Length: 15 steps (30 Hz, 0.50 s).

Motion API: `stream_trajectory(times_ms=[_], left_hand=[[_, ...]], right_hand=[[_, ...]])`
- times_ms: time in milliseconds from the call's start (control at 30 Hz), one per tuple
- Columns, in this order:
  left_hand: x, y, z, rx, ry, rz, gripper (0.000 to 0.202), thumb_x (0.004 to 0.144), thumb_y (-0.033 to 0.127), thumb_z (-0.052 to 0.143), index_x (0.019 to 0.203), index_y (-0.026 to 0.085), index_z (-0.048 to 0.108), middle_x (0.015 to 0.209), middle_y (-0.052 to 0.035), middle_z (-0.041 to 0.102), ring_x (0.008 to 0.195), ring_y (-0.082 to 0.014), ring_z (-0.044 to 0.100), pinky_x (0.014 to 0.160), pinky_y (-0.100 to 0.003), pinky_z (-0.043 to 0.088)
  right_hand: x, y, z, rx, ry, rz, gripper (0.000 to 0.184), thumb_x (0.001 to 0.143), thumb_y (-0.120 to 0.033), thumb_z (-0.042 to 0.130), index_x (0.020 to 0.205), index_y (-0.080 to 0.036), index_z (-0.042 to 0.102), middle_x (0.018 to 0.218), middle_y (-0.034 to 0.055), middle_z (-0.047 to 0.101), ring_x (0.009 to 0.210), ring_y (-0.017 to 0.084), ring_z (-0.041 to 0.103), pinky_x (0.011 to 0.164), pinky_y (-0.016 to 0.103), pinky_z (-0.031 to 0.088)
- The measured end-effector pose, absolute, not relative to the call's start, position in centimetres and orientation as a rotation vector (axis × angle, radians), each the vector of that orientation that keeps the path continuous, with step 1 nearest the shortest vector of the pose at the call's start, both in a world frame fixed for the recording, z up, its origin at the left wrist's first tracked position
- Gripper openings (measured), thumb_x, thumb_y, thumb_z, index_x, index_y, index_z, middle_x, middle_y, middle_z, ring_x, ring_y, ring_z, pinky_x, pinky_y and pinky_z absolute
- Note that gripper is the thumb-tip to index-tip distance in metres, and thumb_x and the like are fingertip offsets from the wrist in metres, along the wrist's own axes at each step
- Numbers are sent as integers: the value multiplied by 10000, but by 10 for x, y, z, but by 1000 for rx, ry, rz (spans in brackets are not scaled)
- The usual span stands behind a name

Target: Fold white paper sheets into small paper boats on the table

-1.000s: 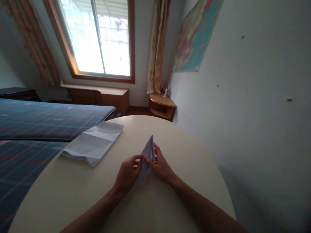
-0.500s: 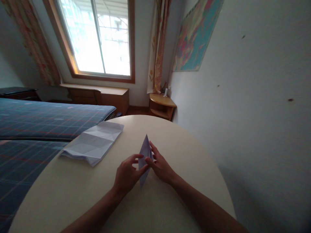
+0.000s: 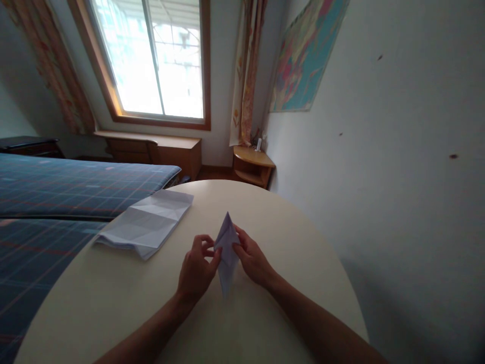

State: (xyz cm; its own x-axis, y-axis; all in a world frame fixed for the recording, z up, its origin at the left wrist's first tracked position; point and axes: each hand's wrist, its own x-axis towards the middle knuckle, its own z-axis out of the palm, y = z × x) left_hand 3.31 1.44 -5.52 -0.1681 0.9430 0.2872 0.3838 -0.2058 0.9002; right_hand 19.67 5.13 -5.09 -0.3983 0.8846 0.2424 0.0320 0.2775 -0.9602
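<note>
Both hands at work on one folded paper [image 3: 228, 247], a narrow pale diamond, longer than wide. Position: in front of the person, over the middle of a round cream table [image 3: 288, 232]. One point faces the window side, the other faces the person. Slanting fold lines show on the upper half; the lower point is slightly blurred.

Right hand [image 3: 253, 257]: closed on the right corner of the diamond, thumb on the near face, fingers behind the edge. Left hand [image 3: 199, 270]: thumb against the left corner, fingers bent just beside the edge; the fingertips are small and dark here, so whether they pinch the paper cannot be told. Hands apart from each other, the paper between them.

Also on the table, to the left and farther off: creased white sheets [image 3: 151, 220], lying loosely layered, with a grid of fold lines and an uneven near edge. They are well apart from the diamond.

Surroundings: plaid blue mattress [image 3: 87, 184] to the left of the table. Beyond, a bright window [image 3: 166, 65] in a brown wooden frame, a wooden desk [image 3: 184, 144] beneath it, a small corner shelf [image 3: 253, 155]. A colourful map [image 3: 305, 63] hangs on the right wall.
</note>
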Motion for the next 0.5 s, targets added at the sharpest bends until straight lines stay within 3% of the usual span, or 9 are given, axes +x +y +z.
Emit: stream_trajectory(times_ms=[133, 300, 500], left_hand=[[30, 21, -56, 1395, 1338, 1345, 492, 796, 420, 651, 1181, 178, 463, 917, -80, 733, 704, -214, 717, 586, -310, 556], [27, 26, -58, 1412, 1263, 1233, 319, 784, 429, 650, 913, 136, 652, 802, -83, 722, 764, -235, 695, 583, -278, 517], [28, 25, -59, 1366, 1258, 1271, 307, 740, 409, 694, 871, 133, 665, 805, -73, 717, 702, -203, 657, 563, -252, 474]], right_hand=[[196, 50, -50, -849, -1700, 1250, 477, 930, -302, 490, 1401, -249, 441, 1206, 78, 658, 1015, 216, 647, 875, 373, 522], [196, 49, -50, -854, -1696, 1268, 443, 910, -330, 538, 1339, -224, 509, 1185, 91, 670, 983, 211, 657, 817, 352, 531], [197, 50, -51, -907, -1727, 1199, 407, 902, -349, 570, 1283, -206, 572, 1153, 101, 682, 943, 216, 661, 773, 350, 542]])
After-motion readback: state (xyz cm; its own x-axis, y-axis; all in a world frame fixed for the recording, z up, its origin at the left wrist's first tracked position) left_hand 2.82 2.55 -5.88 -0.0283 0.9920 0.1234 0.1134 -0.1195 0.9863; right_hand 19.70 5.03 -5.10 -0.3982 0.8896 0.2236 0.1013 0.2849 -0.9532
